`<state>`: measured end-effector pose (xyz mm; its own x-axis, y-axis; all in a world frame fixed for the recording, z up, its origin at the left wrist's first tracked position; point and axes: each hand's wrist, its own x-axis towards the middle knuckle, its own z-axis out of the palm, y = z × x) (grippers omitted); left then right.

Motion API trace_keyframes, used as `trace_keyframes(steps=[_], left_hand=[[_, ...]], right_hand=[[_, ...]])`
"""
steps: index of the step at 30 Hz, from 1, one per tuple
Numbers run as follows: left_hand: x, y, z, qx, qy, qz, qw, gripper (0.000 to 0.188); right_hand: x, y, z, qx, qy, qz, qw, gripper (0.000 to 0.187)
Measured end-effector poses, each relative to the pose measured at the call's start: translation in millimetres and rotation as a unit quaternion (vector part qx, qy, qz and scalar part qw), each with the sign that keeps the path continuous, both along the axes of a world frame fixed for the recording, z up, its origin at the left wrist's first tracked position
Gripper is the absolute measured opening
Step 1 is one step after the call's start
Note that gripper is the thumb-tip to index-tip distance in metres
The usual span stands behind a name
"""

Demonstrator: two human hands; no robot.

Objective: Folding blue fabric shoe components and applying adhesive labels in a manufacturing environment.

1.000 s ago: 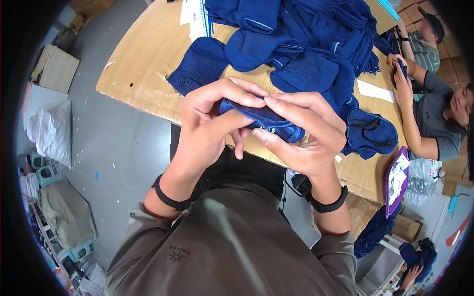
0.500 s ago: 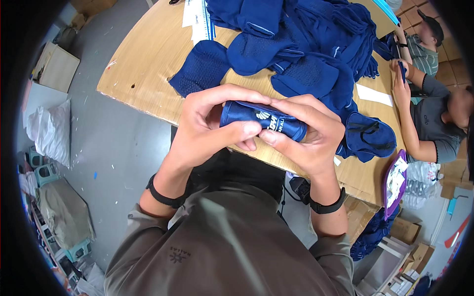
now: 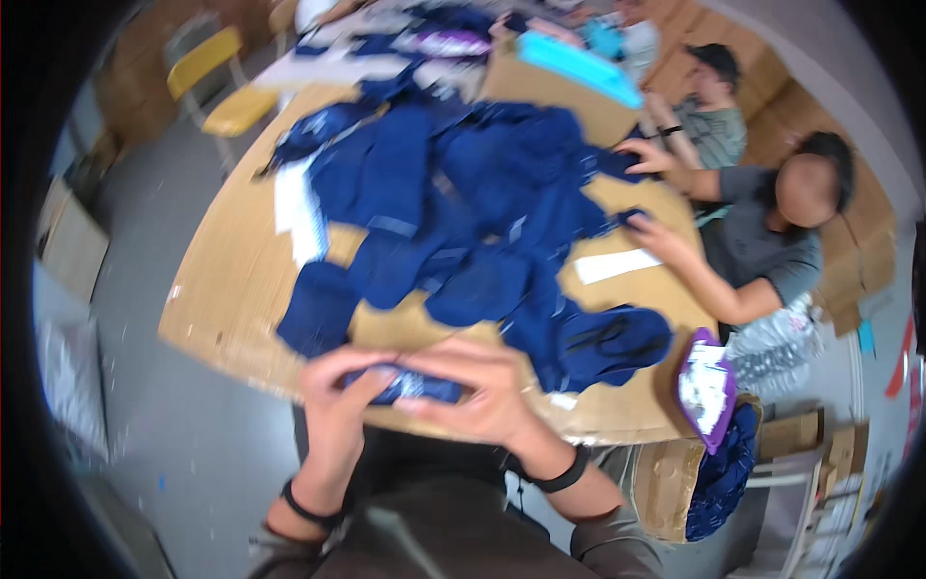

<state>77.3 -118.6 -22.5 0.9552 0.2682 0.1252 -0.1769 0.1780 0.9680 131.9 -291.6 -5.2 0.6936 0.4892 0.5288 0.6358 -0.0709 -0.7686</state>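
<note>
Between my two hands, at the near edge of the table, is a rolled-up piece of navy blue fabric point(image 3: 424, 385) with white print on its side. My left hand point(image 3: 333, 398) is closed on its left end. Fingers and thumb of my right hand point(image 3: 487, 384) grip the right end. Both hands are slightly blurred. Just beyond them lies a big heap of navy blue fabric pieces point(image 3: 492, 183). One rounded navy piece point(image 3: 617, 347) with black straps inside rests at the heap's near right.
The wooden table point(image 3: 222, 289) has a curved left edge. White paper strips point(image 3: 617, 265) lie by the heap. A purple bag point(image 3: 707, 386) of white slips hangs at the right edge. A co-worker's hands point(image 3: 651, 236) reach across from the right. A yellow chair point(image 3: 227, 92) stands far left.
The view has tilted up, showing more of the far table. My hands sit lower in the picture, still holding the rolled fabric. The co-worker's hands have moved apart, toward the heap.
</note>
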Motion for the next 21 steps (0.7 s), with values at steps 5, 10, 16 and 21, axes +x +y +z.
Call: trace_keyframes(steps=[5,10,16,21], left_hand=[[-6,-2,-3,-0.018,0.017,0.045,0.999,0.014],[0,9,-3,0.005,-0.051,-0.024,0.998,0.016],[-1,15,6,-0.002,-0.090,-0.056,0.994,0.017],[-5,12,1,0.000,-0.026,0.017,1.000,0.016]], right_hand=[[-8,0,-3,0.022,0.056,0.019,0.998,0.037],[-6,-1,-2,0.049,0.051,0.028,0.997,0.035],[-4,3,-2,0.061,0.044,0.050,0.996,0.035],[-5,7,-2,0.053,0.040,0.044,0.997,0.035]])
